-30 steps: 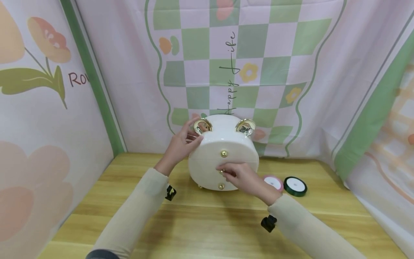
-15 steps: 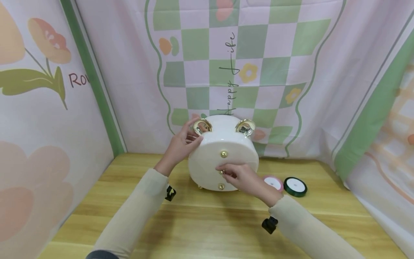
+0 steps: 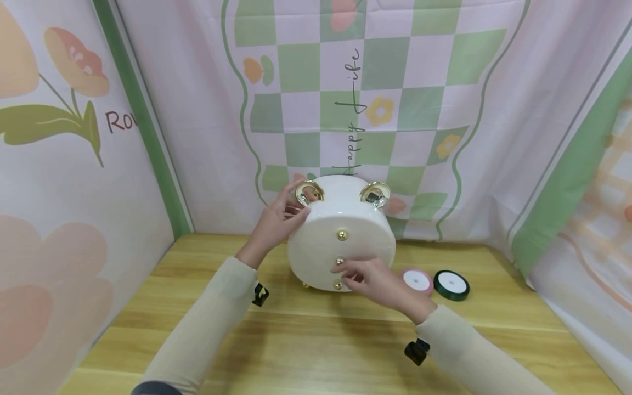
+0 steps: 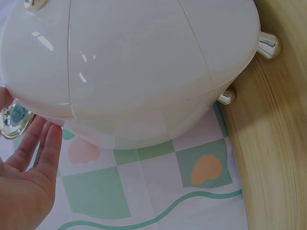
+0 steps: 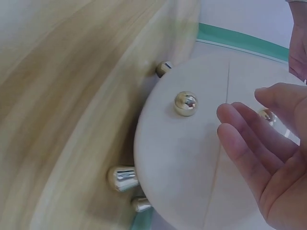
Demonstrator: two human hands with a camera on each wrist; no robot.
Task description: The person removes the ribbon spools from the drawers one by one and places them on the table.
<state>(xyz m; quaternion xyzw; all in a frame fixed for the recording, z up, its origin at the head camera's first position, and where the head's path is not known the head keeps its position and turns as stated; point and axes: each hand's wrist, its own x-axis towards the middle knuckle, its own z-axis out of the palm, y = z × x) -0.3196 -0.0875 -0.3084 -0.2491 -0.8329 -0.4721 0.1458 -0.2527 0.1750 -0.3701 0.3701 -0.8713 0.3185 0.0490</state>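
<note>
Head view: left hand (image 3: 276,219) steadying white drawer box (image 3: 340,241), right hand (image 3: 372,277) grip loose, empty, by lowest knob (image 3: 338,285).

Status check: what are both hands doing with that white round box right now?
Left hand steadies white drawer box at its top edge. Right hand open, fingers by lowest gold knob, not gripping. Two ribbon rolls beside, clear.

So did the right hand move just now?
Yes. The right hand slid down the white box, from the middle gold knob toward the bottom knob.
</note>
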